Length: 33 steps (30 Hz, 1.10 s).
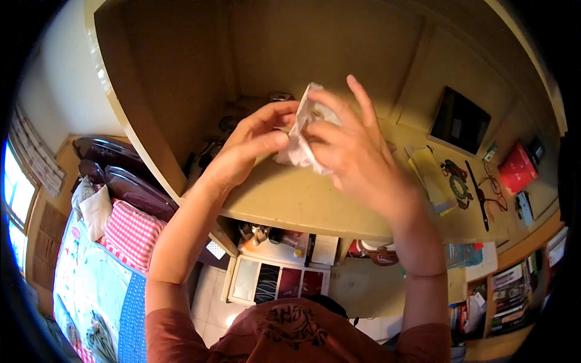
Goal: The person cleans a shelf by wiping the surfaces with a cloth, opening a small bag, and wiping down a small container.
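R fingers (325, 130) overlap white sheet (301, 153), grip unclear; L fingers (273, 143) pinch its edge.

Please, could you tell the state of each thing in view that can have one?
White sheet: crumpled, held up
Left hand: curved, at the sheet's edge
Right hand: on the sheet, little finger extended
Black panel: tilted, leaning back
Green beaded bracelet: lying down
Eyeglasses: lying down; folded or not, unclear
Checked pillow: lying on the bed

1 white cloth-like piece (299, 140) — thin, crumpled | roughly upright | raised above tan shelf (290, 199)
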Motion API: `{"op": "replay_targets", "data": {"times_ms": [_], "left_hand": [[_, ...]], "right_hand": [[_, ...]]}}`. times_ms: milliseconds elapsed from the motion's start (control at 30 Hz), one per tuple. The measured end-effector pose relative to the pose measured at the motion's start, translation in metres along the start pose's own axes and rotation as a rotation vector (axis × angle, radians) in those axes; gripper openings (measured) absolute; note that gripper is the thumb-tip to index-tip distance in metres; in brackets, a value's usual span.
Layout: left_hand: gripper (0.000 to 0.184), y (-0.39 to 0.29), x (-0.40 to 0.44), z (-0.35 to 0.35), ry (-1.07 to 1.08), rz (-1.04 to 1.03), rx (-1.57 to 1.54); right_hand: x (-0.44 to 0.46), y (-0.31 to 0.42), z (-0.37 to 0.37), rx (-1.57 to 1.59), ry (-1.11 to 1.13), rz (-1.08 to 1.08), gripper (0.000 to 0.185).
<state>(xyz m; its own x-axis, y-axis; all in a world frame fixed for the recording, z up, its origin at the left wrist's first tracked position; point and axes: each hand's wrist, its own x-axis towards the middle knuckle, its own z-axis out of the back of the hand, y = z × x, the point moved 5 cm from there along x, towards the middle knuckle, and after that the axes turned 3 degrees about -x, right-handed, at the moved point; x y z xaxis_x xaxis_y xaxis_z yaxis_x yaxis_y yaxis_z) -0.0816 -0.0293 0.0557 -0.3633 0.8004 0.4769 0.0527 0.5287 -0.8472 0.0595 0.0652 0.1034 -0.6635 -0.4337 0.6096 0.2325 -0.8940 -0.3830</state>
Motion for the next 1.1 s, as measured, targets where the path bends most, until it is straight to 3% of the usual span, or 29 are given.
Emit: {"op": "replay_targets", "data": {"times_ms": [67, 133, 233, 300, 467, 600, 733, 833, 933, 1100], "left_hand": [[0.062, 0.002, -0.005, -0.001, 0.013, 0.001, 0.324], [0.036, 0.001, -0.01, -0.003, -0.009, 0.035, 0.295], [0.027, 0.0, -0.014, 0.001, -0.024, 0.03, 0.257], [0.021, -0.002, -0.015, 0.004, 0.006, -0.067, 0.414], [0.02, -0.007, -0.017, -0.002, 0.055, -0.168, 0.409], [0.021, -0.01, -0.02, -0.002, 0.104, -0.192, 0.412], [0.024, -0.011, -0.02, -0.001, 0.12, -0.209, 0.35], [0.025, -0.014, -0.021, -0.003, 0.134, -0.21, 0.328], [0.026, -0.013, -0.021, -0.002, 0.135, -0.212, 0.326], [0.028, -0.013, -0.023, 0.001, 0.162, -0.213, 0.284]], "right_hand": [[0.001, 0.009, 0.005, 0.001, -0.037, 0.025, 0.034], [0.001, 0.017, 0.01, -0.045, 0.035, 0.051, 0.028], [0.003, 0.025, 0.026, 0.051, -0.005, 0.039, 0.021], [0.002, 0.027, 0.037, 0.094, -0.01, 0.033, 0.021], [-0.004, 0.014, 0.075, 0.236, -0.18, -0.012, 0.027], [-0.013, -0.007, 0.079, 0.343, -0.42, -0.192, 0.025], [-0.009, -0.008, 0.071, 0.264, -0.283, -0.29, 0.018], [-0.011, -0.01, 0.063, 0.376, -0.199, -0.515, 0.015], [-0.011, -0.007, 0.066, 0.401, -0.255, -0.389, 0.015], [-0.012, -0.006, 0.068, 0.395, -0.284, -0.372, 0.014]]}}
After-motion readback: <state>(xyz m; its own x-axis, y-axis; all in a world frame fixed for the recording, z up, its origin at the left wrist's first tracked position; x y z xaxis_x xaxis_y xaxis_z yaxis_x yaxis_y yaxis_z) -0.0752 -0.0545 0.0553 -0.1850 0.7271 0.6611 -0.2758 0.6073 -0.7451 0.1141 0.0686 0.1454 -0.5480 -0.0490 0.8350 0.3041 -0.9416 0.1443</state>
